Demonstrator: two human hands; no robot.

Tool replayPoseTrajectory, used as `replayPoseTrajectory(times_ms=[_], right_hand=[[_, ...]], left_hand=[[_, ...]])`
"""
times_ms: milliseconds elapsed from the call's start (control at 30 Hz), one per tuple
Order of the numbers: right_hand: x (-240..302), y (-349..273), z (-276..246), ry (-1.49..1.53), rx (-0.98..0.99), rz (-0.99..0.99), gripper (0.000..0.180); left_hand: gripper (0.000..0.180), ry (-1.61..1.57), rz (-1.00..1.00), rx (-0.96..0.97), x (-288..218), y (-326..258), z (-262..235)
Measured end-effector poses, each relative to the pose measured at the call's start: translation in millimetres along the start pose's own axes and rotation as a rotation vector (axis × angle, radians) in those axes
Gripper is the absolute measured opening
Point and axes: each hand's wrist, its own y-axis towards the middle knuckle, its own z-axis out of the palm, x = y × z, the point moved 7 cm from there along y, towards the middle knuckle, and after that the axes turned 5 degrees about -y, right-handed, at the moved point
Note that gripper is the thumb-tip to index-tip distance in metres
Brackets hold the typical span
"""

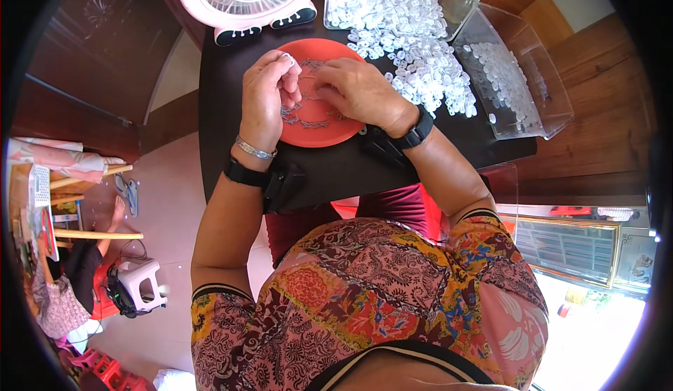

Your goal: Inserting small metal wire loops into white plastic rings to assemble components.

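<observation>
My left hand (264,103) is raised over the left side of a round red plate (326,137). Its fingers are curled, and a small whitish plastic piece (287,58) shows between thumb and forefinger. My right hand (364,95) reaches over the plate from the right, fingers bent down and drawn together. Whatever those fingertips hold is hidden. Small thin grey metal pieces, like screws or pins (314,124), lie scattered in the plate. Beyond my right hand, a loose heap of small clear plastic pieces (434,75) spreads on the dark table (315,180).
A clear bin (459,23) full of the same plastic pieces stands at the back, with another clear bin (550,110) on the right. A pink fan (256,9) stands at the back left. Away to the left, another person's leg (116,216) shows near a white stool (144,286).
</observation>
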Motion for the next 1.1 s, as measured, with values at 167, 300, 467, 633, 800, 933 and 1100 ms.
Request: replayPoseTrajectory(times_ms=[167,300,467,633,800,933,1100], right_hand=[[9.8,-3.4,6.0,-0.158,0.023,-0.117,0.007],[15.1,0.3,18.6,-0.349,0.086,-0.118,0.007],[7.7,4.6,20.4,-0.253,0.049,-0.072,0.01],[-12.9,2.4,3.9,0.36,0.067,0.279,0.017],[-22.6,1.7,2.6,0.884,-0.053,0.319,0.018],[-29.4,-1.1,11.1,1.104,0.038,0.394,0.016],[-30.5,-2.7,9.0,1.165,0.005,0.48,0.013]], left_hand=[[0.023,0.022,-0.017,-0.009,2.7,1.1,-1.0],[0.023,0.044,-0.038,-0.031,5.8,1.0,-1.7],[0.022,0.038,-0.036,-0.017,6.1,1.0,1.1],[0.023,0.021,-0.015,-0.012,3.7,-0.5,0.4],[0.024,0.044,-0.021,0.016,0.7,-4.9,6.6],[0.024,0.039,-0.02,0.023,2.5,-3.6,6.2],[0.024,0.066,-0.041,0.036,3.3,-3.6,7.6]])
